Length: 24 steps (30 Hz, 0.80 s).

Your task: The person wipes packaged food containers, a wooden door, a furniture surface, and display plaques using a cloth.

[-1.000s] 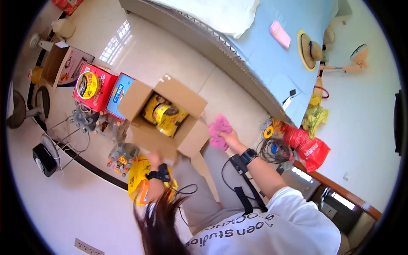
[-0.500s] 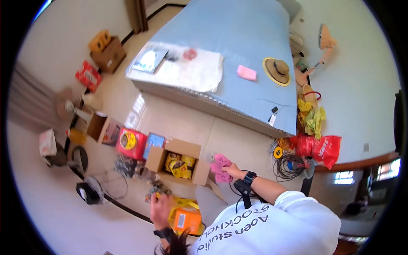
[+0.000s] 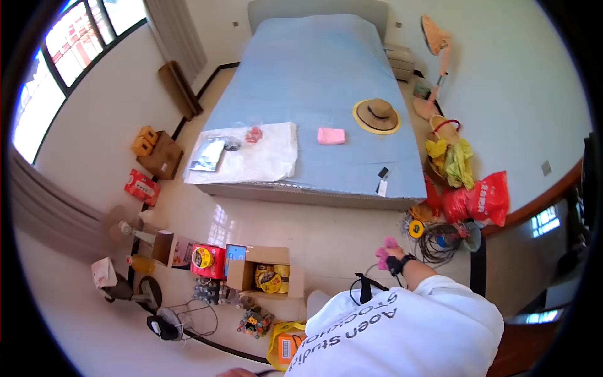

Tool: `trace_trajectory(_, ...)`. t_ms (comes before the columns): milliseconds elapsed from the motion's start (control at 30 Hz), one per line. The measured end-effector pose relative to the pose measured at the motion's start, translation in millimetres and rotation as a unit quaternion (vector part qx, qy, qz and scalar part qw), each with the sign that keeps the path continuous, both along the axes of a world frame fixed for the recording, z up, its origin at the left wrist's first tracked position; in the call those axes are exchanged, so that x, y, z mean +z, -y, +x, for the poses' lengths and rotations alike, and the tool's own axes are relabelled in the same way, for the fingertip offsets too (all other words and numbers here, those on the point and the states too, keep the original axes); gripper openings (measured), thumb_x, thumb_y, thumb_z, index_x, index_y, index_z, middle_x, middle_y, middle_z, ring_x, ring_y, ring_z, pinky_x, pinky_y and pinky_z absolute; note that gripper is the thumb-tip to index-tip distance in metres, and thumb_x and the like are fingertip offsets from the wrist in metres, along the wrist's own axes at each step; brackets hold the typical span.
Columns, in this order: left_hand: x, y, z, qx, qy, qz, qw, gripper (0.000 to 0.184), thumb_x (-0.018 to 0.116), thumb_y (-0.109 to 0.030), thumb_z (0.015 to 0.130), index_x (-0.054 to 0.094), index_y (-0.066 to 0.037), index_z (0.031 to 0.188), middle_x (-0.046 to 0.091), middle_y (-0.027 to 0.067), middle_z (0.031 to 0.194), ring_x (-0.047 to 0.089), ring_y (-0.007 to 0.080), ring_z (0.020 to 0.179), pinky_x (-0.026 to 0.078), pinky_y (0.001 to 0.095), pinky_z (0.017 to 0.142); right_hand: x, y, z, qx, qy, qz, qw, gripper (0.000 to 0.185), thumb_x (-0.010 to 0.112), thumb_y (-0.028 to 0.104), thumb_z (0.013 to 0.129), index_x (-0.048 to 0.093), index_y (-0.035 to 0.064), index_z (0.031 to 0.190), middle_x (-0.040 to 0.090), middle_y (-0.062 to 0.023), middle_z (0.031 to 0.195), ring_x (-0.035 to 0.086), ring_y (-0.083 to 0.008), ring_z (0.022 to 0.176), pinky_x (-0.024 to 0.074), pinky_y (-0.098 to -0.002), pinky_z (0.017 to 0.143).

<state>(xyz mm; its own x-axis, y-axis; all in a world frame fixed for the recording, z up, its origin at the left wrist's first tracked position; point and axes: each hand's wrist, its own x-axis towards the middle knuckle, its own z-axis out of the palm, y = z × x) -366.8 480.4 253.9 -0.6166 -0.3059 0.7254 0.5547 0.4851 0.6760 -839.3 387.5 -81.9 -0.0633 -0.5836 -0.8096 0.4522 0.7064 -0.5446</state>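
Observation:
My right hand (image 3: 396, 253) is closed round a bunched pink cloth (image 3: 384, 254), held out over the floor to the right of the open cardboard box. Only a sliver of my left hand (image 3: 236, 372) shows at the bottom edge, its fingers out of sight. Yellow packages (image 3: 270, 278) lie inside the open cardboard box (image 3: 267, 254). Beside this box stand a blue box (image 3: 235, 252) and a red box (image 3: 215, 267) with a round yellow-lidded tub (image 3: 202, 257) on top. Nearest my left hand is a yellow bag (image 3: 274, 345) with an orange box (image 3: 289, 347).
A bed (image 3: 301, 81) with a straw hat (image 3: 379, 115), pink folded cloth (image 3: 331, 136) and white sheet (image 3: 270, 154) stands ahead. Coiled cables (image 3: 438, 245) and red bags (image 3: 483, 201) lie right. Bottles (image 3: 207, 291) and a black-based fan (image 3: 164, 327) are left.
The view has lifted, showing the whole bed and a window. My right hand has moved away from the cardboard box with the pink cloth. My left hand has dropped to the bottom edge.

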Motion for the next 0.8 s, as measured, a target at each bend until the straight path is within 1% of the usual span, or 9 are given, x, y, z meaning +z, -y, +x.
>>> trace_trajectory(167,74.7,-33.8,-30.0,-0.021,-0.313,-0.214,0.925,0.028,0.053,-0.016,0.073,0.050,-0.008,0.099,0.053,0.0135,0.099,0.055,0.0244,0.072,0.046,0.0382,0.063,-66.0,-39.4,-149.2,-0.029,0.175,-0.071,0.982,0.024,0.053,0.017,0.074,0.049,0.0060,0.094,0.056,-0.0115,0.082,0.054,-0.0306,0.068,0.0433,-0.0476,0.062)
trace_trajectory(233,78.9,-41.4,-43.9,-0.070,-0.430,-0.244,0.866,0.026,0.053,-0.013,0.073,0.051,-0.009,0.098,0.054,0.0129,0.096,0.056,0.0230,0.068,0.047,0.0369,0.061,-78.9,-51.2,-193.8,-0.017,0.245,-0.068,0.967,0.013,0.056,0.011,0.069,0.050,0.0087,0.081,0.055,-0.0090,0.077,0.054,-0.0272,0.056,0.0455,-0.0413,0.047)
trace_trajectory(300,60.1,-7.2,-59.7,-0.233,-0.479,-0.184,0.826,0.024,0.044,-0.002,0.074,0.050,-0.006,0.097,0.058,0.0080,0.083,0.055,0.0175,0.060,0.046,0.0283,0.054,-74.7,-57.0,-222.5,-0.031,0.253,-0.052,0.965,0.013,0.056,0.011,0.069,0.050,0.0086,0.081,0.055,-0.0090,0.077,0.054,-0.0272,0.056,0.0455,-0.0412,0.047)
trace_trajectory(367,43.3,41.8,-93.8,-0.032,-0.555,0.009,0.831,0.021,0.050,-0.014,0.076,0.050,-0.009,0.097,0.055,0.0038,0.075,0.053,0.0148,0.066,0.045,0.0297,0.060,-78.2,-62.5,-238.3,-0.058,0.242,-0.039,0.968,0.013,0.056,0.010,0.069,0.050,0.0086,0.081,0.055,-0.0089,0.077,0.054,-0.0271,0.056,0.0454,-0.0411,0.047)
trace_trajectory(467,52.3,91.5,-147.2,0.186,-0.329,0.124,0.918,0.048,0.055,-0.027,0.075,0.033,-0.008,0.113,0.046,0.0086,0.093,0.051,0.0202,0.065,0.045,0.0333,0.055,-80.7,-70.3,-246.5,-0.088,0.216,-0.031,0.972,0.013,0.056,0.010,0.069,0.050,0.0084,0.081,0.055,-0.0089,0.077,0.054,-0.0270,0.056,0.0454,-0.0410,0.048)
trace_trajectory(567,119.5,127.5,-217.2,0.169,-0.056,-0.013,0.984,0.063,0.054,-0.034,0.075,0.022,-0.008,0.123,0.039,0.0140,0.107,0.052,0.0192,0.067,0.042,0.0296,0.047,-79.3,-76.8,-245.3,-0.101,0.183,-0.021,0.978,0.013,0.055,0.010,0.069,0.050,0.0083,0.081,0.055,-0.0088,0.077,0.053,-0.0269,0.055,0.0453,-0.0409,0.048)
trace_trajectory(600,136.6,129.6,-249.7,0.128,-0.135,0.033,0.982,0.067,0.058,-0.024,0.074,0.016,-0.009,0.124,0.038,0.0231,0.106,0.052,0.0375,0.083,0.048,0.0409,0.065,-78.3,-77.4,-241.8,-0.101,0.172,-0.019,0.980,0.013,0.055,0.010,0.069,0.050,0.0083,0.081,0.055,-0.0088,0.077,0.053,-0.0268,0.055,0.0453,-0.0408,0.048)
trace_trajectory(633,160.6,142.7,-256.4,0.133,0.002,-0.120,0.984,0.073,0.056,-0.032,0.074,0.011,-0.008,0.126,0.026,0.0192,0.121,0.056,0.0235,0.070,0.048,0.0296,0.051,-76.6,-76.6,-238.6,-0.098,0.159,-0.017,0.982,0.013,0.055,0.010,0.069,0.050,0.0082,0.081,0.055,-0.0087,0.077,0.053,-0.0268,0.055,0.0452,-0.0408,0.048)
trace_trajectory(800,193.1,182.8,-299.7,0.125,0.171,-0.370,0.904,0.068,0.056,-0.030,0.075,0.014,-0.008,0.124,0.024,0.0185,0.123,0.055,0.0224,0.072,0.047,0.0291,0.052,-61.2,-27.9,-212.4,-0.051,0.076,-0.029,0.995,0.013,0.055,0.009,0.069,0.050,0.0080,0.081,0.055,-0.0086,0.076,0.053,-0.0266,0.055,0.0451,-0.0406,0.048)
